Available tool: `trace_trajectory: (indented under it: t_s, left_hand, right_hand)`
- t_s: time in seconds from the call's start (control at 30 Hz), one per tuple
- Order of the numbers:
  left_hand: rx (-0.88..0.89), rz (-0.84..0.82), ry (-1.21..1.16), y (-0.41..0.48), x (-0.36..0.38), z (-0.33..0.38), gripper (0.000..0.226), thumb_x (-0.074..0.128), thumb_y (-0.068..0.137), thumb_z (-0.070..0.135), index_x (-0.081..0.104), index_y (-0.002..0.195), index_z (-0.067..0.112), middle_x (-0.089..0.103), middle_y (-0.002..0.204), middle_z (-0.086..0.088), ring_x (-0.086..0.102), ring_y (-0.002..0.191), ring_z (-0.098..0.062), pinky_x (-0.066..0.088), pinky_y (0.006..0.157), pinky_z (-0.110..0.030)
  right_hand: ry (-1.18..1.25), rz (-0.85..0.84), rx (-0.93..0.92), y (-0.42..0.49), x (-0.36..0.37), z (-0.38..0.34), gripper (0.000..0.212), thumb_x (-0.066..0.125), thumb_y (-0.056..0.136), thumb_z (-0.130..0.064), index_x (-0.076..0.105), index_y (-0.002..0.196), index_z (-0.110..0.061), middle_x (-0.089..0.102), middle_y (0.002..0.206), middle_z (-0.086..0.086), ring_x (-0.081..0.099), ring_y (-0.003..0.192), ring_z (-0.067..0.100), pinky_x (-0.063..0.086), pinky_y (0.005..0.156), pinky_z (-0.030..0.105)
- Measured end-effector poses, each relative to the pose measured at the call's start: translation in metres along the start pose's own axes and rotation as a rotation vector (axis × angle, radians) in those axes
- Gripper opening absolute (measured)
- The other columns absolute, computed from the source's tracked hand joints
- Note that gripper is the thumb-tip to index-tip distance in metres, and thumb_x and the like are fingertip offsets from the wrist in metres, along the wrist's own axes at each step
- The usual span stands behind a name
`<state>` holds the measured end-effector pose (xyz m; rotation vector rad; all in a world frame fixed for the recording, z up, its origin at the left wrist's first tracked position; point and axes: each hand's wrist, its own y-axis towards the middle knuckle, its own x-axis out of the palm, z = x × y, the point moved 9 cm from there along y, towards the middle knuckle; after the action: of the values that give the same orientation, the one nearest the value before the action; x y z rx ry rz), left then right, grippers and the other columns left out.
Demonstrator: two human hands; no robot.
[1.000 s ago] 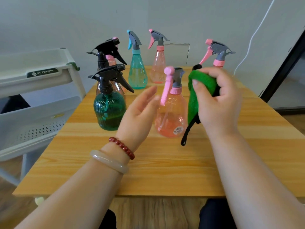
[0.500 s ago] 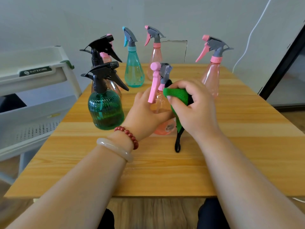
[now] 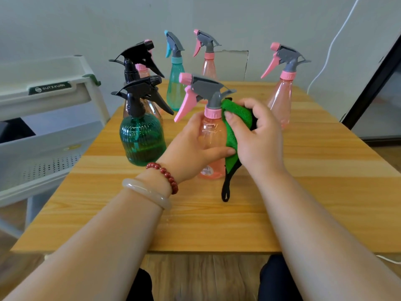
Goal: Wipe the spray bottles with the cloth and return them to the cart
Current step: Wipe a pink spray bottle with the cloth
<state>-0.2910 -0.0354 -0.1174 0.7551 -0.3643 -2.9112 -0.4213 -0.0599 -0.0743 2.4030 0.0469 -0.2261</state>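
Hiding the belly of the pink spray bottle [image 3: 211,132], your left hand [image 3: 188,146] curls round it, your right hand [image 3: 260,137] pinches the green cloth [image 3: 236,114] against its shoulder, far fingertips unseen

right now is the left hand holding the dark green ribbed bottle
No, the left hand grips the near pink spray bottle, while the dark green ribbed bottle stands apart to its left.
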Motion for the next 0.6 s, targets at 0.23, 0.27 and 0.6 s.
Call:
trace_trajectory:
  t_s: [0.23,0.27,0.6]
  left_hand:
    - [0.004,-0.016,-0.028,-0.004,0.0,0.0,0.069,0.081,0.077,0.018,0.033,0.124,0.035,0.056,0.103,0.023,0.059,0.082,0.02,0.044,0.069,-0.003]
    - [0.008,-0.012,-0.009,-0.004,-0.001,0.001,0.071,0.081,0.076,0.022,0.032,0.124,0.037,0.056,0.106,0.024,0.059,0.084,0.019,0.045,0.07,-0.003]
    - [-0.006,-0.029,0.01,-0.006,0.0,0.0,0.074,0.081,0.076,0.023,0.033,0.131,0.034,0.056,0.105,0.022,0.059,0.081,0.019,0.045,0.068,-0.002]
  right_hand:
    - [0.138,0.004,0.059,-0.002,0.002,-0.001,0.014,0.065,0.09,-0.02,0.064,0.096,-0.033,0.068,0.087,-0.015,0.065,0.085,0.005,0.053,0.077,0.024]
    - [0.115,-0.003,0.069,-0.001,0.004,0.001,0.015,0.064,0.092,-0.02,0.064,0.097,-0.033,0.068,0.087,-0.018,0.064,0.085,0.002,0.052,0.077,0.022]
    - [0.074,-0.041,0.047,-0.002,0.006,-0.004,0.014,0.062,0.094,-0.018,0.064,0.098,-0.031,0.067,0.089,-0.018,0.063,0.085,-0.001,0.05,0.077,0.017]
